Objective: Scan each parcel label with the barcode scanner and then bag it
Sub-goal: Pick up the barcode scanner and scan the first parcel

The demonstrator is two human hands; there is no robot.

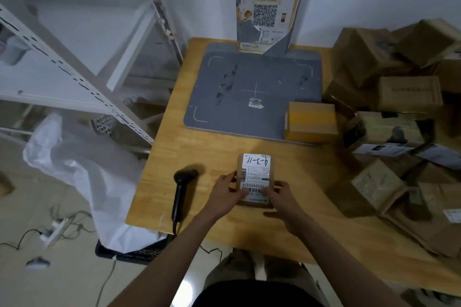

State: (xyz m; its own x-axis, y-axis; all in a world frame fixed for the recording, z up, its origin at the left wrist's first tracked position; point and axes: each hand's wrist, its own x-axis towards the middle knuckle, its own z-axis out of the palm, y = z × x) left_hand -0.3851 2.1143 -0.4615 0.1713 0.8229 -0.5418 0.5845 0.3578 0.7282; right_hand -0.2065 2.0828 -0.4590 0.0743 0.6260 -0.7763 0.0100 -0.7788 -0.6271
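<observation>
Parcel: a small brown box [255, 179] lies flat on the wooden table [224, 152], near the front edge, its white label [257, 172] facing up.
Left hand: the left hand [225, 193] grips the parcel's left side, thumb over the top edge and fingers curled against the side.
Right hand: the right hand [280, 200] grips the parcel's near right corner, thumb pressed on the label's barcode end.
Scanner: the black barcode scanner [183, 189] lies on the table at nine o'clock from the parcel, just beside the left hand but apart from it, its cable running off the front edge.
Bag: a white sack [87, 182] stands open on the floor at eight o'clock, against the table's left edge, over a black crate [132, 253].
Open room: bare tabletop lies between the parcel and the grey scanning platform [252, 92] at twelve o'clock.
Crowded edge: a yellow-taped carton [310, 121] sits on the platform's right corner at one o'clock; stacked cardboard boxes [399, 97] crowd the table from two to four o'clock.
Left side: white metal shelving [74, 67] stands at ten o'clock, a power strip [53, 230] with loose cables on the floor below.
Writing: the label bears handwritten "4-3-11", upside down to me, a barcode and small print too blurred to read.
Poster: a torn orange poster [269, 11] on the platform's post shows a QR code and Chinese heading.
</observation>
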